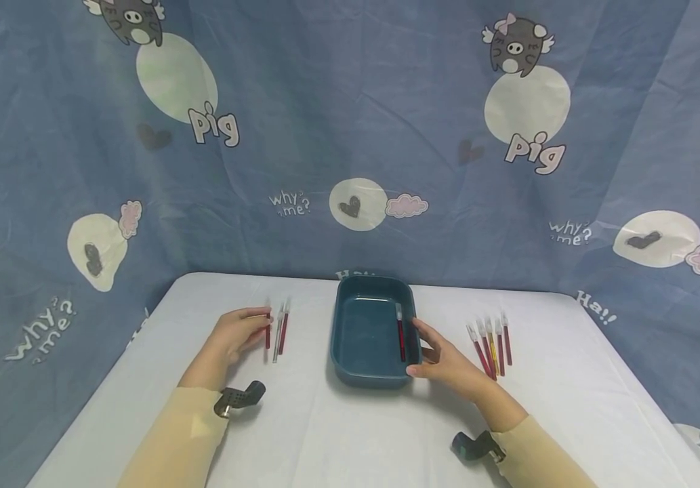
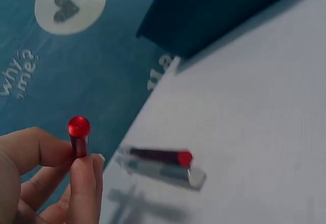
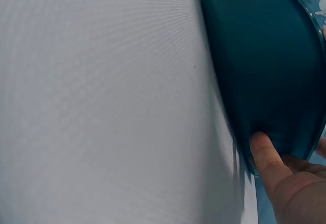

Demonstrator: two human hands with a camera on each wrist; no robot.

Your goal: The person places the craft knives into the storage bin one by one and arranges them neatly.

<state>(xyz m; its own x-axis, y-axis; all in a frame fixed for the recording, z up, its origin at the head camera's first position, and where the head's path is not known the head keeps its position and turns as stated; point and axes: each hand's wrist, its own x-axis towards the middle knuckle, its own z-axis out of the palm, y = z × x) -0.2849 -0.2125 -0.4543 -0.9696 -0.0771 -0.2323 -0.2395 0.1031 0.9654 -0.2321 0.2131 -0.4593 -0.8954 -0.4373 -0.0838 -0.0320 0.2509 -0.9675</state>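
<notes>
My left hand (image 1: 235, 333) is at the left of the table, pinching a slim red pen-like tool (image 2: 79, 132) between thumb and fingertips. Its round red end faces the left wrist camera. Just right of this hand lie a silver pen-like tool (image 1: 278, 333) and another red one (image 1: 284, 332), side by side with pale tips pointing away. A dark teal rectangular tray (image 1: 371, 381) stands mid-table. My right hand (image 1: 447, 359) grips the tray's right side near the front corner, thumb (image 3: 265, 150) against the outer wall. Inside the tray, along its right wall, lies one red tool (image 1: 401, 335).
Right of my right hand, several similar tools (image 1: 496, 349), red and one golden, lie in a loose fan. A white cloth (image 1: 325, 434) covers the table. Blue printed fabric (image 1: 350, 135) hangs behind and at the sides.
</notes>
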